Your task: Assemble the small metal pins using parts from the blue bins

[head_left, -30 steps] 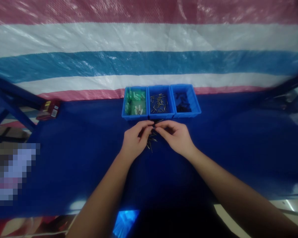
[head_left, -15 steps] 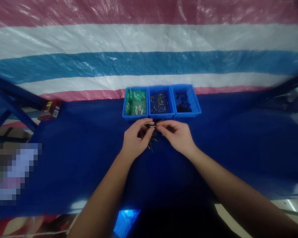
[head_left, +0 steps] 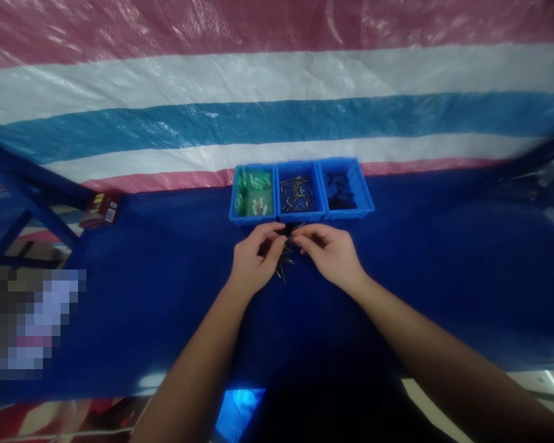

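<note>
My left hand (head_left: 257, 257) and my right hand (head_left: 331, 253) meet in front of the blue bins, fingertips almost touching. Right thumb and forefinger pinch a small thin metal pin (head_left: 290, 238), whose far end points toward the left fingertips. The left thumb and forefinger are curled close around its other side; what lies between them is too dark and small to make out. Under and between both hands, a loose pile of thin brass-coloured pins (head_left: 285, 269) lies on the blue table, partly hidden by the left hand.
Three joined blue bins stand behind my hands: the left bin (head_left: 253, 218) holds green packets and pale pieces, the middle bin (head_left: 301, 216) brass-coloured pins, the right bin (head_left: 361, 187) dark pieces. A dark red box (head_left: 100, 209) sits at far left beside a blue frame (head_left: 32, 184). Striped sheeting (head_left: 277, 120) hangs behind.
The pale piece that showed between the left fingertips is now mostly out of sight, with only a small tip near the right fingers. The view has shifted slightly; both hands stay in place.
</note>
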A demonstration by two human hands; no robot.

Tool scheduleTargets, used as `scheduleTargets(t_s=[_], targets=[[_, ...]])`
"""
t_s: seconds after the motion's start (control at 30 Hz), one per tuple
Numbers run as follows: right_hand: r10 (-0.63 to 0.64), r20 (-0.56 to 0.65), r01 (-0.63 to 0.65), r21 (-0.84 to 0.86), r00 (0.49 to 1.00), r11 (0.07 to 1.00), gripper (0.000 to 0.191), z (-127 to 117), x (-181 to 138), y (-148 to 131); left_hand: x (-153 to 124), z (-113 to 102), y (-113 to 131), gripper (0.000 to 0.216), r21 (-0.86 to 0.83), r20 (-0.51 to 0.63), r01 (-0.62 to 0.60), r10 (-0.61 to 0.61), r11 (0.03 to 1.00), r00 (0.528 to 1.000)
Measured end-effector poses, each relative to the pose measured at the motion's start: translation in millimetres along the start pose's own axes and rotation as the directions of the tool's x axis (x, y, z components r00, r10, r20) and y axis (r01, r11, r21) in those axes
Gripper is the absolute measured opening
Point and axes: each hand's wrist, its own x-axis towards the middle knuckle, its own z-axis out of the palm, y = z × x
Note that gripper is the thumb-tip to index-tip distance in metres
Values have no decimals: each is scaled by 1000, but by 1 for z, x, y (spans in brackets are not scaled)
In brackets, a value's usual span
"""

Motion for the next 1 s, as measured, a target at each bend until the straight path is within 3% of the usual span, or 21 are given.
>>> scheduleTargets(t_s=[0.2,0.53,0.63,1.0], targets=[[-78,6,78,-163,997,984,11,-2,0,0,0,3,-2,27,-47,0,-32,32,998,999],[-195,59,203,-336,979,920,30,-4,-1,-4,0,2,2,29,-102,34,-30,34,994,999],[-205,20,198,-362,979,911,34,-3,-3,-4,0,3,4,34,-106,50,-48,53,993,997],[1,113,19,-183,994,983,38,-4,-2,-7,-1,-1,0,25,-65,87,37,-32,997,996]])
